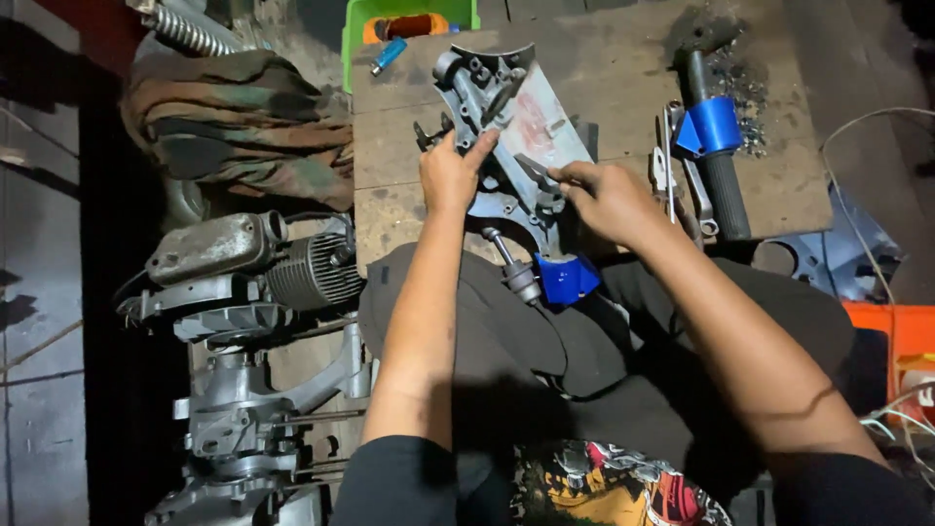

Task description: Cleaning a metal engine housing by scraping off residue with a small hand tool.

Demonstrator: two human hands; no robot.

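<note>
Head view: left hand (450, 175) grips the grey metal housing (506, 127) on the table (623, 68), right hand (606, 200) pinching its lower edge.

Light falls from above onto the middle of the frame, brightest on the wooden board (604, 88) and both forearms. The left edge and lower corners sink into near-black shadow. Detail is slightly soft throughout, and the pale metal shows mild glare.

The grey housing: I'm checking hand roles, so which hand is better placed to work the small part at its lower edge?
Right hand: its fingertips already pinch there, while the left hand steadies the housing.
</note>
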